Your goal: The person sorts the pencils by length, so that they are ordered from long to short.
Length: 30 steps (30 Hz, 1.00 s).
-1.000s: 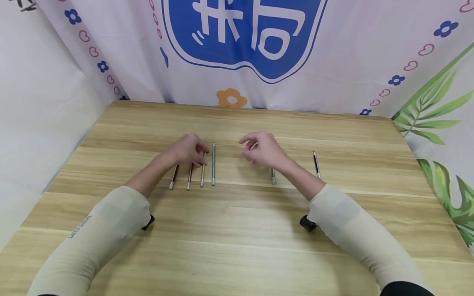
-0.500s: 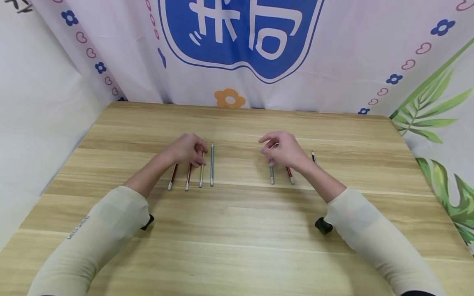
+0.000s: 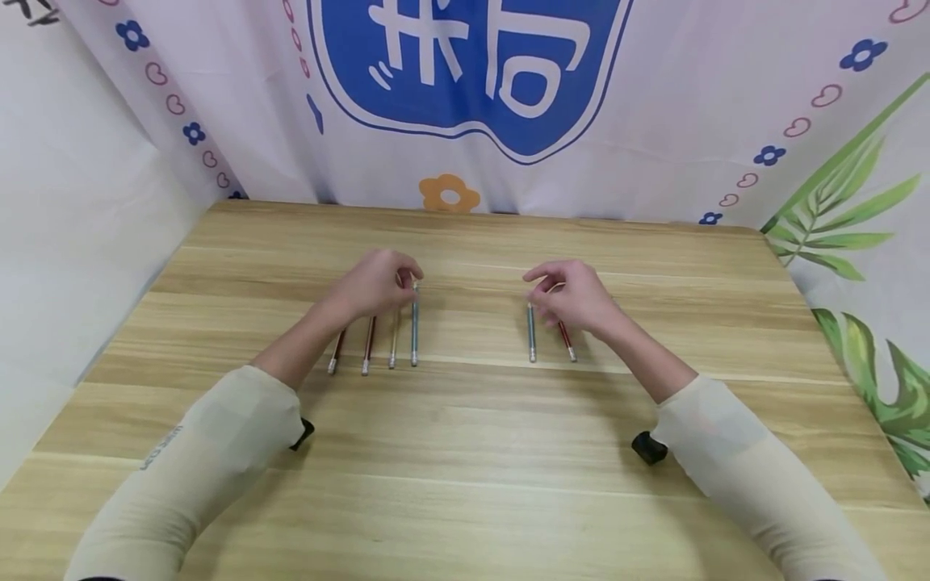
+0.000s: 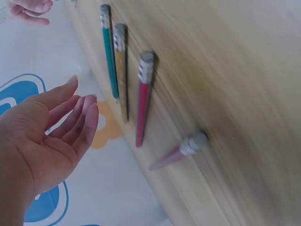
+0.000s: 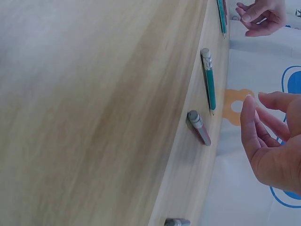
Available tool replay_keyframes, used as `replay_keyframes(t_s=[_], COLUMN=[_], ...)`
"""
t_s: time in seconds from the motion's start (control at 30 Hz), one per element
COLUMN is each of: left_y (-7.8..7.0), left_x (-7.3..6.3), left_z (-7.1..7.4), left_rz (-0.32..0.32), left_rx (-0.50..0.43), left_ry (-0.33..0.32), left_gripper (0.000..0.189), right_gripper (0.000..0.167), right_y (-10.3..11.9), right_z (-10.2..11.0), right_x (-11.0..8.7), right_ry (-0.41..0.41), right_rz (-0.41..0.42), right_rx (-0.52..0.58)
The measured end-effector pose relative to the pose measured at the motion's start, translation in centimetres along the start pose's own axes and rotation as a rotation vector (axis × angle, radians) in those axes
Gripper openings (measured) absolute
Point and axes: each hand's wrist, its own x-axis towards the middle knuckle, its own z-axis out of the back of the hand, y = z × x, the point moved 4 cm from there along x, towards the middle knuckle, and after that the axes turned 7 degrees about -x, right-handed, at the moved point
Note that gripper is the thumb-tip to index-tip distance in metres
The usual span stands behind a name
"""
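My left hand hovers over the left group of pencils with loosely bent fingers. Its fingertips reach the point of a teal pencil; a yellow pencil and a red pencil lie partly under the hand, with a dark red pencil outermost. Nothing is in its grasp in the left wrist view. Across the gap, my right hand hangs above another teal pencil and a red pencil, its fingers relaxed around air. All eraser ends face me.
The pencils lie on a wood-grain table. Another pencil's end shows at the bottom of the right wrist view; the right arm hides it in the head view. A printed curtain hangs behind the table's far edge.
My right hand has moved right, from the gap to above the teal and red pencils. My left hand has shifted right and away from me, from the yellow pencil to the teal one.
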Motion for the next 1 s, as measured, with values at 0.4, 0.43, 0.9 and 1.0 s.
replay_keyframes(t_s=[0.4,0.43,0.9,1.0], left_y=[-2.8,-3.0,-5.5,-6.1], left_x=[1.3,1.4,3.1,3.4], left_z=[-1.7,-1.9,-4.2,-4.8], left_rz=[-0.024,-0.027,-0.067,-0.081], left_rx=[0.084,0.083,0.134,0.122], left_ry=[-0.018,-0.013,0.042,0.054], left_gripper=[0.032,0.032,0.031,0.030], right_gripper=[0.035,0.035,0.036,0.035], right_y=[-1.0,-1.1,-1.6,-1.6], right_z=[0.9,1.0,4.2,4.7], right_x=[-1.0,-1.1,-1.9,-2.0], right_ry=[0.016,0.018,0.008,-0.002], right_rz=[0.012,0.015,0.060,0.057], right_rx=[0.044,0.046,0.043,0.035])
